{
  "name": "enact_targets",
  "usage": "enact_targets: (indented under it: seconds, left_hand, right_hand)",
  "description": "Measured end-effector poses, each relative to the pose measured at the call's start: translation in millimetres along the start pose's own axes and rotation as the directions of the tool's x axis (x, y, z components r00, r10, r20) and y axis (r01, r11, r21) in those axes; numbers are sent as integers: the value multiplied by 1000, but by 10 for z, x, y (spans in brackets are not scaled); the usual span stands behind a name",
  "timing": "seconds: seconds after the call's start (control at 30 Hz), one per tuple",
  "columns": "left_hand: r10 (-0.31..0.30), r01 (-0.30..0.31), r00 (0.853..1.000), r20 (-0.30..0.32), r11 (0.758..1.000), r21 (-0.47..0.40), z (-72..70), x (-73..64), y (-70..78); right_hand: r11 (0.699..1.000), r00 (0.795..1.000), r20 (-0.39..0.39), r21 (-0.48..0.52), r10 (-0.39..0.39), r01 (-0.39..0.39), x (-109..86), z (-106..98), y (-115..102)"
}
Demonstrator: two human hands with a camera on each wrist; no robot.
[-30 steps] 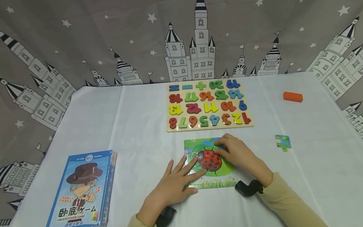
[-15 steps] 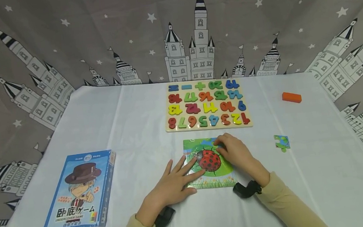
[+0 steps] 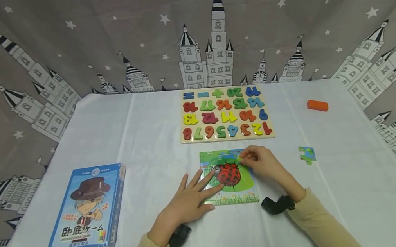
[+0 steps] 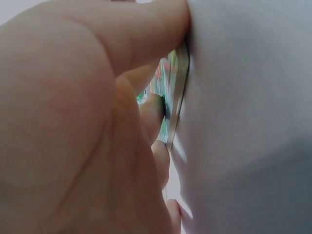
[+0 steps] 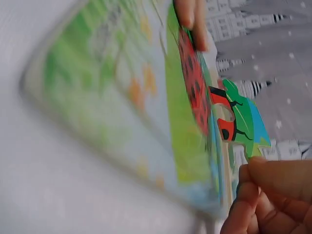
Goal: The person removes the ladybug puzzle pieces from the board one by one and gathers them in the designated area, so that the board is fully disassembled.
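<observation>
A ladybug jigsaw puzzle [image 3: 245,196] lies in its tray on the table, and the right wrist view shows its grassy corner [image 5: 87,97] up close. My left hand [image 3: 185,203] rests with spread fingers on the puzzle's left side; its palm [image 4: 63,107] fills much of the left wrist view. Between thumb and fingers, my right hand [image 3: 263,163] pinches a jigsaw piece [image 5: 251,119] in green, blue and red-black. That piece stands tilted above the puzzle's upper right. Another jigsaw piece [image 3: 307,155], blue and green, lies on the cloth to the right.
Behind the puzzle lies a wooden number board [image 3: 225,113] with coloured numerals. An orange block [image 3: 317,105] sits at the back right. To the left is a blue boxed game [image 3: 85,210]. A grey castle-print curtain [image 3: 133,35] hangs behind the white-covered table [image 3: 150,143].
My right hand has shifted slightly right, and the pinched piece now shows at its fingertips over the puzzle's upper right. My left hand has stayed in place.
</observation>
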State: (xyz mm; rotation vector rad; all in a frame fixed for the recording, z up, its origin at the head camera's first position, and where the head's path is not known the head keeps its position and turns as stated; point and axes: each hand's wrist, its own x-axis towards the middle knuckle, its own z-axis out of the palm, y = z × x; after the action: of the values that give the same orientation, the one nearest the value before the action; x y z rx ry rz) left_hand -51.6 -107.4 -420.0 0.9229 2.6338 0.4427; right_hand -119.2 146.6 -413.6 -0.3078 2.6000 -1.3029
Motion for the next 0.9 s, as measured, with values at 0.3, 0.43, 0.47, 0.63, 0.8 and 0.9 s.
enact_targets:
  seconds: [0.3,0.43,0.47,0.63,0.8,0.9]
  left_hand:
    - [-5,5,1000,12,1000,-17,-13,0,3]
    - [-4,5,1000,15,1000,-16,-27,-10,4]
    - [-2,2,1000,12,1000,-18,-33,-16,3]
    - [7,-8,1000,-7,999,-47,-28,-29,-23]
    - [1,-1,1000,3,999,-44,-20,-18,-17]
    - [3,-2,1000,6,999,-40,-22,-8,-1]
  right_hand:
    - [988,996,-19,131,90,-87,-159,-467,268]
    - [982,978,-92,43,186,-182,-337,-816,445]
    - [979,973,-106,11,205,-205,-370,-879,482]
    - [960,958,-166,-118,233,-253,-415,-1003,590]
    - [945,947,-213,-176,238,-277,-371,-984,544]
    - [948,956,-202,-195,213,-252,-336,-935,384]
